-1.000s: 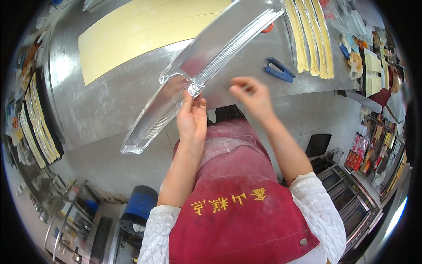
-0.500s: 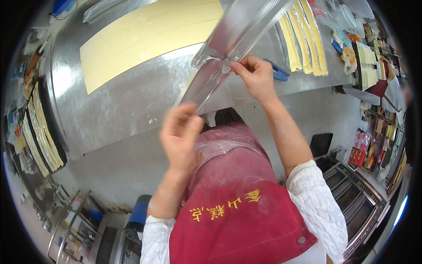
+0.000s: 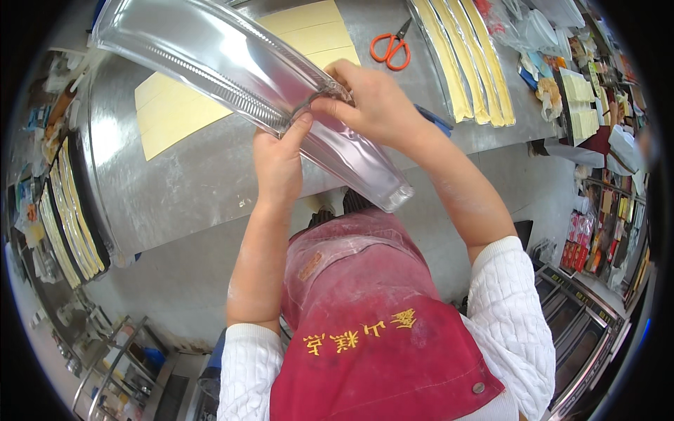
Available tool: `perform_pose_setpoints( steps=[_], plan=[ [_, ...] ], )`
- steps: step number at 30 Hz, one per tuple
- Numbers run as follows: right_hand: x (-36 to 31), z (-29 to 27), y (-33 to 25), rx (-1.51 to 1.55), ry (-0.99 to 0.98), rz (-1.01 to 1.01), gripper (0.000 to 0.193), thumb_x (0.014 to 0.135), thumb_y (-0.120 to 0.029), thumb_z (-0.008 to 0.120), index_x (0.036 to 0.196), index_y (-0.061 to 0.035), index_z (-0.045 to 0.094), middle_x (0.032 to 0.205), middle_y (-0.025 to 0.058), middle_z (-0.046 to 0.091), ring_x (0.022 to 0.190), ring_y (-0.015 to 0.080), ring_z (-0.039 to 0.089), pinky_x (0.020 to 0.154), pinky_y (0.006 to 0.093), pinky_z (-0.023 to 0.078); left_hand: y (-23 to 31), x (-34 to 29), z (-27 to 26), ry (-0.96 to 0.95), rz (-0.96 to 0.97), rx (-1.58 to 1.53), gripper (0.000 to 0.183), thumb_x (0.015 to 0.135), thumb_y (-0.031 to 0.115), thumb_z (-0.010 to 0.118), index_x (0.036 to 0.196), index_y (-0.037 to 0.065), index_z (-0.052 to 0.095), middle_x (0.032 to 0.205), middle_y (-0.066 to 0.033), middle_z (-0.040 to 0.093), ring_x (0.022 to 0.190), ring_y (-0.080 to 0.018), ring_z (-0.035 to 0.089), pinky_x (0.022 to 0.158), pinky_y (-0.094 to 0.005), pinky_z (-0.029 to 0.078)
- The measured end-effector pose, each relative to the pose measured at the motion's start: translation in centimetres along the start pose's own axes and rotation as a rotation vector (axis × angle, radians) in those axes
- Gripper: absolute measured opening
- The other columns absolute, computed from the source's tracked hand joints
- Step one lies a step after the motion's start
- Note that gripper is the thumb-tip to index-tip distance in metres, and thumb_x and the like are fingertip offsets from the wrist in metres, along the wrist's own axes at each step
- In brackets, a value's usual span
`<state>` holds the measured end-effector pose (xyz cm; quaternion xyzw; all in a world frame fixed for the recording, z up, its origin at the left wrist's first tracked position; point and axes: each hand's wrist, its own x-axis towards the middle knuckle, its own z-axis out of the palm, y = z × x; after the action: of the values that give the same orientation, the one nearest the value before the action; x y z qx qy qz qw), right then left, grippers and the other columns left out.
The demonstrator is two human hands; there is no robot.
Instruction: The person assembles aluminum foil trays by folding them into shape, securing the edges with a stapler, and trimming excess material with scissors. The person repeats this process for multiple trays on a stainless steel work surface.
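A long silver foil tray point(image 3: 210, 52) with ridged sides slants across the view above the table, bent and crumpled at a crease. My left hand point(image 3: 277, 161) grips its near edge at that crease, thumb on top. From the other side my right hand point(image 3: 379, 105) pinches the crumpled edge, thumb pressing in close to the left thumb. A shorter section of the tray hangs past the crease towards my apron. Partly behind the tray lies a pale yellow sheet of dough point(image 3: 179, 116), marked into long strips.
Orange-handled scissors point(image 3: 391, 54) lie on the metal table point(image 3: 189, 189), right of the dough. Beyond them sit several foil trays with yellow strips point(image 3: 460, 77). A blue object point(image 3: 435, 121) is half hidden by my right forearm. At far left stands another tray of strips point(image 3: 70, 217).
The foil tray has swung so its long part points to the upper left instead of upper right. My left hand has come up to the crease. The scissors are now uncovered.
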<state>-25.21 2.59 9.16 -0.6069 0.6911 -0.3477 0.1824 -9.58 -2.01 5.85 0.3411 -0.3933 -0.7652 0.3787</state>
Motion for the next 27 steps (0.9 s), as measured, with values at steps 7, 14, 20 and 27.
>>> perform_pose_setpoints(
  steps=[7,14,20,27],
  plan=[
    [-1.7,1.6,1.5,0.315,-0.125,0.289,0.025,0.079,-0.023,0.07,0.079,0.0015,0.064,0.058,0.0042,0.057,0.053,0.0114,0.051,0.051,0.0273,0.039,-0.7,-1.3,0.0,-0.037,-0.088,0.047,0.016,0.088,0.008,0.058,0.102,0.001,0.054,0.094,-0.005,0.059,0.081,-0.0108,0.058,0.071,-0.0262,0.047],
    [-2.0,0.8,1.9,0.32,-0.216,0.361,0.023,0.077,-0.022,0.071,0.082,0.0002,0.066,0.06,0.0007,0.054,0.058,0.0079,0.045,0.054,0.0262,0.038,-0.5,-1.9,-0.1,0.048,-0.188,-0.133,0.023,0.096,0.022,0.044,0.095,0.002,0.056,0.085,-0.0063,0.06,0.075,-0.0138,0.059,0.067,-0.0298,0.048],
    [-2.3,0.8,2.1,0.305,-0.082,0.341,0.023,0.075,-0.02,0.073,0.083,-0.0004,0.066,0.061,-0.0023,0.053,0.059,0.0062,0.043,0.053,0.0248,0.035,-0.8,-1.8,-0.5,0.044,-0.103,0.011,0.022,0.096,0.019,0.043,0.089,0.002,0.055,0.082,-0.0047,0.058,0.068,-0.0112,0.056,0.061,-0.0277,0.047],
    [-2.8,0.0,2.3,0.352,-0.048,0.368,0.017,0.077,-0.014,0.072,0.083,0.0004,0.065,0.063,-0.006,0.051,0.059,0.0024,0.04,0.052,0.0207,0.031,-1.2,-2.0,0.2,0.069,0.006,0.345,0.016,0.092,0.014,0.052,0.086,0.0,0.057,0.076,-0.0008,0.053,0.067,-0.0077,0.048,0.057,-0.0249,0.041]
  ],
)
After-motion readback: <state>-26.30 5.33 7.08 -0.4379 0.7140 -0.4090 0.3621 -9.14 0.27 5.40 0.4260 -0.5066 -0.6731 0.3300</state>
